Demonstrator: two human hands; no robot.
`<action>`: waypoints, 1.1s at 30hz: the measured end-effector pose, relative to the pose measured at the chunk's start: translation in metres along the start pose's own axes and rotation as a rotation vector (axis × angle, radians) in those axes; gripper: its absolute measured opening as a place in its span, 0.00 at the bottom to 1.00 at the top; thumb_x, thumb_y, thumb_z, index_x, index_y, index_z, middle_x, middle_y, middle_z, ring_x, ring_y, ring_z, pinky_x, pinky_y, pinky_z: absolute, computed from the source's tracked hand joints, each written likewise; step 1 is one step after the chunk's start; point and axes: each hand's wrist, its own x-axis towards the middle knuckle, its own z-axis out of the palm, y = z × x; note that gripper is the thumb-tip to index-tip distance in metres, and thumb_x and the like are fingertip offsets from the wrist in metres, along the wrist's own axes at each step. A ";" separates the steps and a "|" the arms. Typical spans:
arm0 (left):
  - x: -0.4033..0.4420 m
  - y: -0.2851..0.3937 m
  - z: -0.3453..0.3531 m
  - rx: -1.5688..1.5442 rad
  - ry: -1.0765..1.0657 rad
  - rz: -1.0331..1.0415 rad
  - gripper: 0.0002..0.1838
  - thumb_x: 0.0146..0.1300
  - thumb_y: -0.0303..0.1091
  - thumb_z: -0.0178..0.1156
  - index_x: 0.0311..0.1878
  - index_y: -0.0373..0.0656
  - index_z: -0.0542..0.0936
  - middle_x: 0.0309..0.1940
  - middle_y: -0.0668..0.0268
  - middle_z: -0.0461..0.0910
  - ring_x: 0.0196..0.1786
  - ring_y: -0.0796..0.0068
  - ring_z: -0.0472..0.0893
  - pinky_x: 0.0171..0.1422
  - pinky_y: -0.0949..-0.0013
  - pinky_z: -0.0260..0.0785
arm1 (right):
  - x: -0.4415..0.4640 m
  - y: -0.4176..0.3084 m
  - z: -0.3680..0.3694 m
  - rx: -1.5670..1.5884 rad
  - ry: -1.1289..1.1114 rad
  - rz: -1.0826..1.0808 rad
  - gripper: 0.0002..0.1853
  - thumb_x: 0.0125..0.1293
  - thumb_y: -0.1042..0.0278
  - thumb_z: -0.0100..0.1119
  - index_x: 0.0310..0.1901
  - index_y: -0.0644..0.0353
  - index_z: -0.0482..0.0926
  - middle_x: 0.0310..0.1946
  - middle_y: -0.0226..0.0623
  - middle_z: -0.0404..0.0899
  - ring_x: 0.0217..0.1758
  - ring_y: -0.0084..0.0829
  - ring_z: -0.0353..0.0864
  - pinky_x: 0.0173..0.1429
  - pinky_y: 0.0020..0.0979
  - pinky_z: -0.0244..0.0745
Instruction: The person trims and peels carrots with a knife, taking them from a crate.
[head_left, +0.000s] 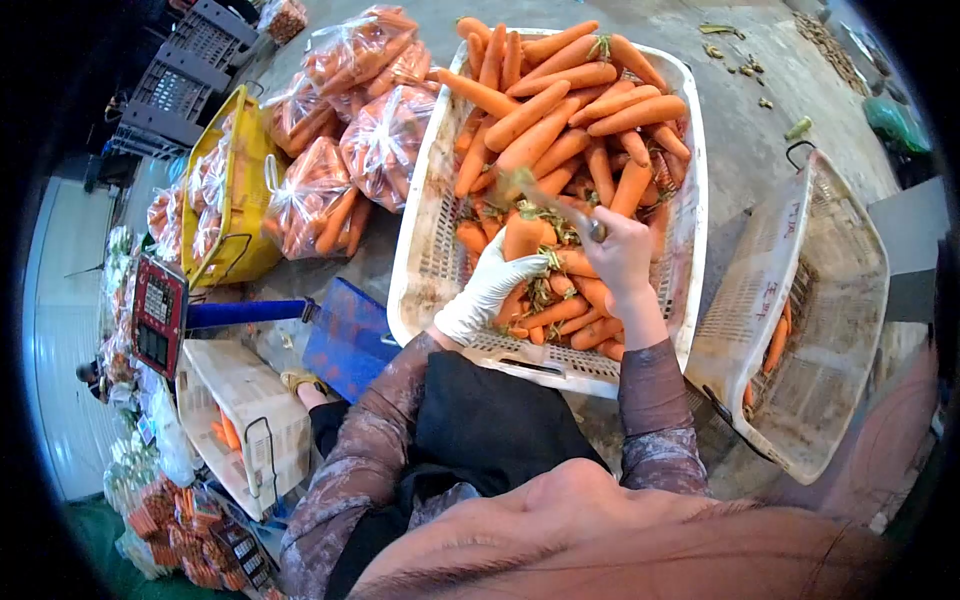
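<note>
A carrot (521, 238) sits in the lower half of a large white crate (697, 215), tucked into the grip of the left hand (485, 300), which wears a white glove and comes in from seven o'clock. At three o'clock from that carrot, the bare right hand (622, 250) is clenched around the handle of a knife (565, 208); its blurred blade points toward ten o'clock, above the carrot. Leafy trimmings (540, 293) lie among the carrots just beside the glove, and a heap of whole carrots (560, 110) fills the crate toward twelve o'clock.

Beyond the rim, clear bags of carrots (385, 145) stand at ten o'clock, with a yellow crate (240, 180) between nine and ten. A blue scale platform (350, 340) lies at eight o'clock, its red-framed display (160, 315) near nine. Between three and four, another white crate (835, 310) is tilted, with a few carrots (776, 345) inside.
</note>
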 end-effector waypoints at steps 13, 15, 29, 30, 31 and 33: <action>-0.019 0.001 -0.023 0.326 0.098 0.008 0.21 0.50 0.22 0.64 0.50 0.39 0.76 0.42 0.67 0.78 0.43 0.78 0.77 0.50 0.72 0.70 | -0.010 -0.004 0.023 -0.174 -0.283 -0.148 0.06 0.47 0.66 0.63 0.29 0.52 0.82 0.21 0.39 0.79 0.26 0.40 0.81 0.31 0.40 0.75; -0.022 0.005 -0.022 0.510 0.091 0.106 0.19 0.50 0.24 0.64 0.48 0.39 0.77 0.40 0.68 0.78 0.41 0.78 0.77 0.48 0.73 0.70 | -0.009 0.000 0.026 -0.202 -0.336 -0.088 0.07 0.47 0.65 0.63 0.30 0.53 0.82 0.21 0.40 0.80 0.27 0.41 0.81 0.33 0.39 0.75; -0.045 0.029 -0.084 -0.886 0.106 -0.216 0.30 0.66 0.54 0.49 0.56 0.33 0.67 0.29 0.67 0.68 0.27 0.76 0.68 0.32 0.73 0.66 | 0.004 0.031 0.024 -0.531 -0.667 0.361 0.15 0.55 0.57 0.59 0.35 0.60 0.84 0.33 0.48 0.83 0.40 0.44 0.84 0.45 0.41 0.78; -0.056 0.026 -0.111 -0.852 0.056 -0.097 0.28 0.65 0.48 0.54 0.56 0.32 0.66 0.30 0.66 0.69 0.27 0.77 0.69 0.31 0.75 0.66 | 0.004 0.036 0.024 -0.530 -0.660 0.351 0.16 0.56 0.55 0.59 0.35 0.60 0.84 0.33 0.48 0.83 0.39 0.45 0.84 0.45 0.42 0.78; -0.077 0.032 -0.124 -0.891 0.085 -0.031 0.29 0.65 0.48 0.54 0.57 0.30 0.66 0.30 0.67 0.69 0.26 0.78 0.70 0.31 0.76 0.67 | 0.004 0.041 0.022 -0.531 -0.650 0.341 0.17 0.57 0.52 0.60 0.36 0.60 0.84 0.33 0.48 0.83 0.39 0.46 0.83 0.44 0.43 0.78; -0.128 0.050 -0.158 -0.952 0.211 -0.018 0.31 0.65 0.52 0.52 0.59 0.32 0.65 0.30 0.66 0.70 0.25 0.78 0.72 0.29 0.74 0.71 | 0.005 0.045 0.021 -0.547 -0.621 0.341 0.17 0.56 0.52 0.60 0.37 0.58 0.84 0.32 0.48 0.83 0.39 0.46 0.83 0.44 0.43 0.78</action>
